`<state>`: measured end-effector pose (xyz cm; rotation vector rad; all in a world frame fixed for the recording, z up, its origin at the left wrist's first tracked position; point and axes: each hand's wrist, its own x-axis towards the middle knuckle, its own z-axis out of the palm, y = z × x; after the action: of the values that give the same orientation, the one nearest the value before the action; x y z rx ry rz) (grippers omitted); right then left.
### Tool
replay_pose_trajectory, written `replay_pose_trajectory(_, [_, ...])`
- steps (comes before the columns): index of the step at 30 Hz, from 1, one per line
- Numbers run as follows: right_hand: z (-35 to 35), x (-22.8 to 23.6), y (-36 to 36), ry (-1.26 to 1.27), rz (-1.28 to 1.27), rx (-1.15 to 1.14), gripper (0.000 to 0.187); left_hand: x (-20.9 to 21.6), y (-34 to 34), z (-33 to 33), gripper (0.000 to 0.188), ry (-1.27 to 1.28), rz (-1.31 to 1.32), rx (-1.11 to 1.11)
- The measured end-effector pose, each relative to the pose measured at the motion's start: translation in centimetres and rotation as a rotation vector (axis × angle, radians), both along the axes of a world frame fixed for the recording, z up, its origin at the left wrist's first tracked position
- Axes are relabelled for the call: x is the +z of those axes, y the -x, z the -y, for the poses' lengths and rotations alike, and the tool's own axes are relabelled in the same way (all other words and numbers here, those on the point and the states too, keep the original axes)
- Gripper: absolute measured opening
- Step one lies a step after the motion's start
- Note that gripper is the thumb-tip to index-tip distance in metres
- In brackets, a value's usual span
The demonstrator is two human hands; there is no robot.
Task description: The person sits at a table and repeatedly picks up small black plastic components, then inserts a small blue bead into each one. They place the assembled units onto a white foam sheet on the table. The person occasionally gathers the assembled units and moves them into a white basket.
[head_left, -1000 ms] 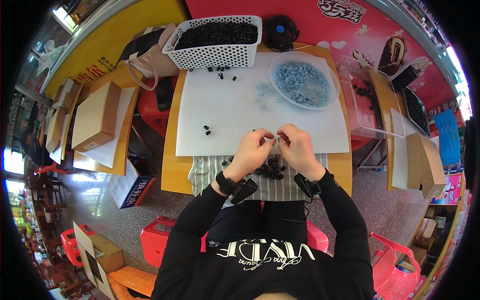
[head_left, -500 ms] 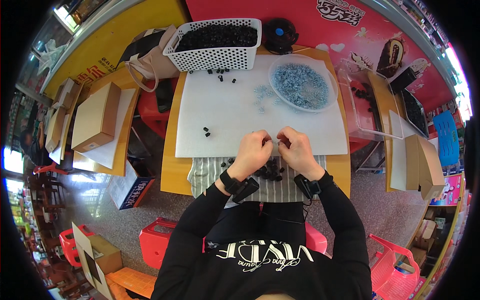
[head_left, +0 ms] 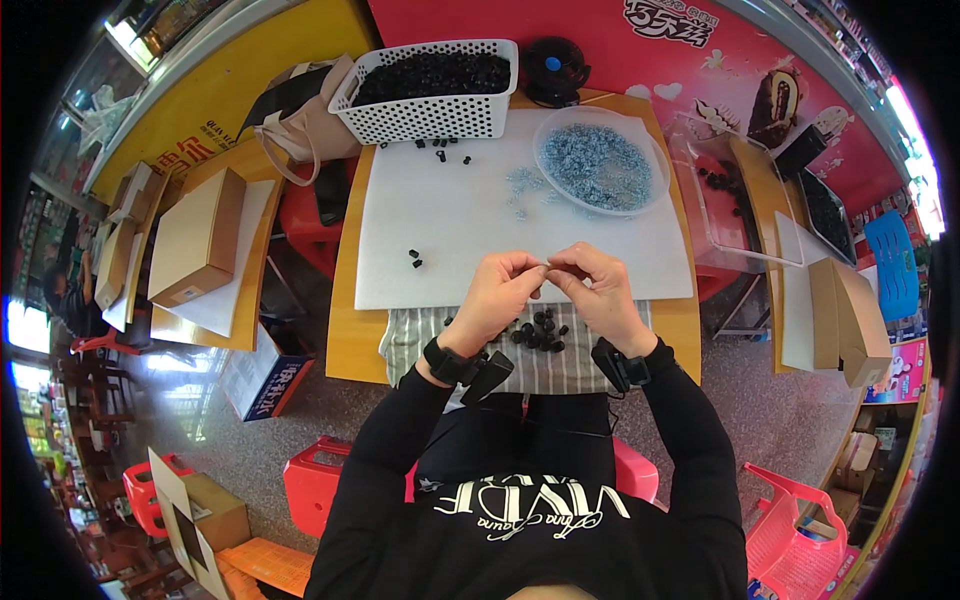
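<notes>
Over the near edge of the white foam sheet [head_left: 440, 235], my left hand [head_left: 503, 292] and my right hand [head_left: 597, 290] meet fingertip to fingertip. Both are closed in a pinch; whatever lies between the fingers is too small to name. Just below them, several small black cylindrical parts [head_left: 540, 335] rest on a grey striped cloth [head_left: 425, 340]. A few more black pieces [head_left: 415, 259] lie on the sheet, left of my hands. Beyond my right hand stands a round translucent tray [head_left: 655, 180] heaped with tiny light-blue pieces [head_left: 590, 165], some scattered beside it.
A white perforated basket [head_left: 430, 118] full of black parts stands at the back left, next to a black fan [head_left: 554, 70]. On the right is a clear plastic bin [head_left: 720, 240]. Cardboard boxes [head_left: 200, 240] sit on side tables, and red plastic stools [head_left: 315, 480] stand around.
My hands have come together, the right moving left until its fingertips touch those of the left. The view has shifted slightly; the things on the table look unmoved.
</notes>
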<state>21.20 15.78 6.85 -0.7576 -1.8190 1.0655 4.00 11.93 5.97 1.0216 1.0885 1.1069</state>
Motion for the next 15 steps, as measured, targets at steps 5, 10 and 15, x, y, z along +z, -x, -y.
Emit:
replay_pose_trajectory(5, [1.6,2.1,-0.2,-0.094,-0.028,-0.031,0.006,2.6,-0.1,2.3,0.016,0.101,0.218,0.017])
replay_pose_trajectory(10, [4.9,2.7,-2.1,0.276,-0.013,-0.043,0.004,1.4,-0.1,6.5,0.019,0.058,0.446,-0.011])
replay_pose_trajectory(15, [9.8,1.3,-2.5,0.521,-0.197,0.021,0.008,0.1,-0.9,10.1,0.025,-0.001,0.421,0.011])
